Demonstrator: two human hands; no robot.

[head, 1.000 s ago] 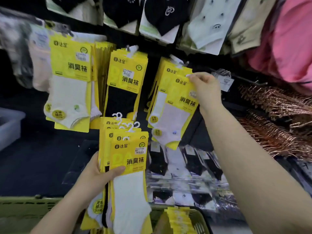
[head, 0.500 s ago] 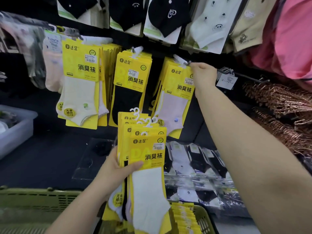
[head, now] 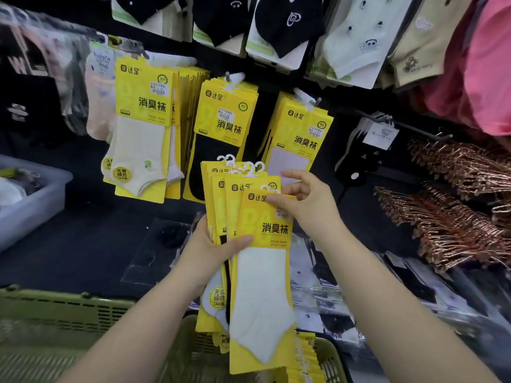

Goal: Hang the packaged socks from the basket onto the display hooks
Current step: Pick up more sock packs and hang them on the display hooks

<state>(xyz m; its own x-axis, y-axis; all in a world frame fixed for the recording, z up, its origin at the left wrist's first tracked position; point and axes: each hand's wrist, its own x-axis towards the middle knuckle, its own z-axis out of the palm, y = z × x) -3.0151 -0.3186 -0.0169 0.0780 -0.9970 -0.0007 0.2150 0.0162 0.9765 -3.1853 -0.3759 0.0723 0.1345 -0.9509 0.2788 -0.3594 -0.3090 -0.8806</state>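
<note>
My left hand [head: 214,251] grips a fanned stack of yellow sock packs [head: 235,205] with white plastic hangers on top. My right hand [head: 305,201] pinches the top edge of the front pack [head: 262,286], which shows a white sock. On the dark wall hang three bunches of the same yellow packs: white socks at the left [head: 142,128], black socks in the middle [head: 221,128], pale socks at the right [head: 298,136]. A green basket [head: 329,355] below holds more yellow packs [head: 304,360].
Other sock packs hang in a row above [head: 279,26]. Copper-coloured hangers [head: 456,205] pile up at the right. A black sock pair hangs on a hook [head: 367,150] at the right. A grey bin [head: 30,200] stands at the left. Clear-wrapped socks [head: 387,294] lie on the shelf.
My right hand let go of the pack it hung on the right hook and came down to the stack. It now pinches the front pack in my left hand.
</note>
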